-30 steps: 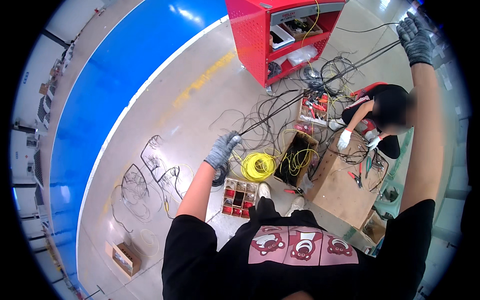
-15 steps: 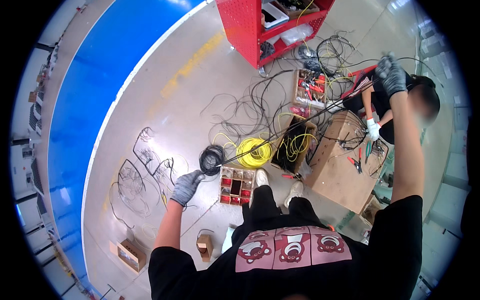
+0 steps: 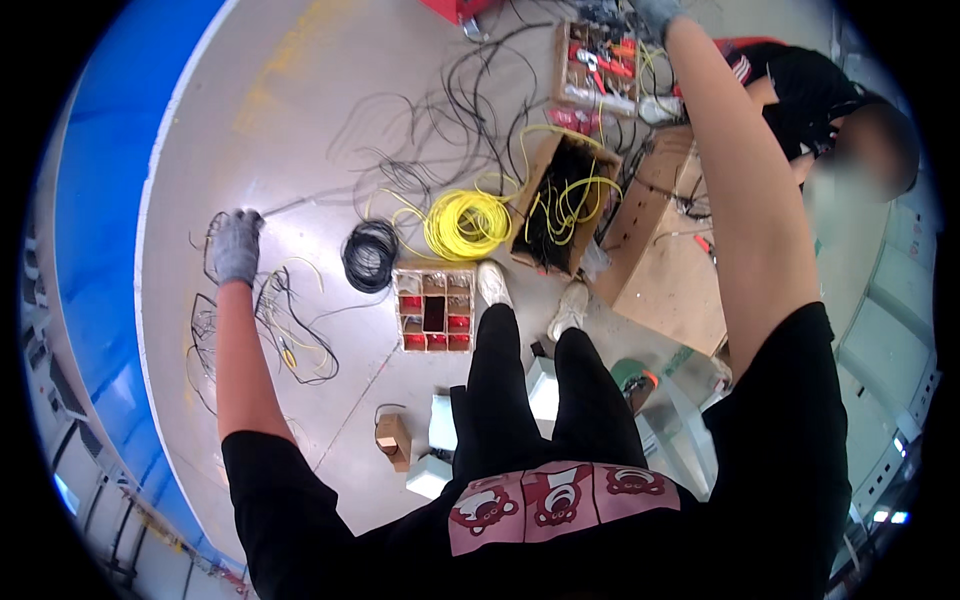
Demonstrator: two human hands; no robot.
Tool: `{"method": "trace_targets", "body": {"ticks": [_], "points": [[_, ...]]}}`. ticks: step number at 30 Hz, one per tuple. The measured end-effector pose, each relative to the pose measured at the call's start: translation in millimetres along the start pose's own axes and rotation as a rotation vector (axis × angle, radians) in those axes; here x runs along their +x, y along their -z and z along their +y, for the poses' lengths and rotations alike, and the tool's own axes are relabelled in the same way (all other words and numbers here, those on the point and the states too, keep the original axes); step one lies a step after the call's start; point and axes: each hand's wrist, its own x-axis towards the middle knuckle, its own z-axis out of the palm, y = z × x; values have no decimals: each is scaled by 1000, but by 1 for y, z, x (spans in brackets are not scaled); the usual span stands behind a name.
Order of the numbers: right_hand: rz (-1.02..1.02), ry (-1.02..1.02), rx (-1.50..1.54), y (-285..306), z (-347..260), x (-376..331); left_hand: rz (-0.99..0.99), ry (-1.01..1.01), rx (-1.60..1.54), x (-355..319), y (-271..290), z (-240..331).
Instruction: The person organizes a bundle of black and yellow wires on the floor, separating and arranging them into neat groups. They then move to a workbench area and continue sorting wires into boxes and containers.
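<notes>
My left hand (image 3: 238,246), in a grey glove, is closed at the far left. A thin dark cable (image 3: 312,199) runs from its fingertips toward the right, blurred by motion. My right arm stretches to the top edge, where only part of my gloved right hand (image 3: 658,12) shows; its fingers are cut off and blurred. Beside and below my left hand lie tangled black cables (image 3: 205,325). Between my hands, on the floor, are a coiled black cable (image 3: 369,256), a coil of yellow cable (image 3: 467,225) and loose black cables (image 3: 480,95).
A compartment box (image 3: 435,307) with small parts stands by my shoes. Nearby are an open carton (image 3: 531,200) of cables, a large cardboard box (image 3: 665,270) and a tool box (image 3: 597,68). A co-worker (image 3: 800,90) sits at right. Small cartons (image 3: 393,441) stand lower left.
My left hand has moved left and up, away from the black coil. My right hand has moved up and left to the frame edge. The view has shifted, so the red cart is nearly out.
</notes>
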Motion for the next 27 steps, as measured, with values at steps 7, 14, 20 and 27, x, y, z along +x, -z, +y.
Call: {"method": "trace_targets", "body": {"ticks": [7, 14, 20, 27], "points": [[92, 52, -324, -123, 164, -98, 192, -87, -263, 47, -112, 118], [-122, -787, -246, -155, 463, -320, -168, -286, -810, -85, -179, 369], [-12, -410, -522, -250, 503, -323, -364, -20, -1177, -162, -203, 470], [-292, -437, -596, -245, 442, -328, -371, 568, -1934, -137, -226, 513]]}}
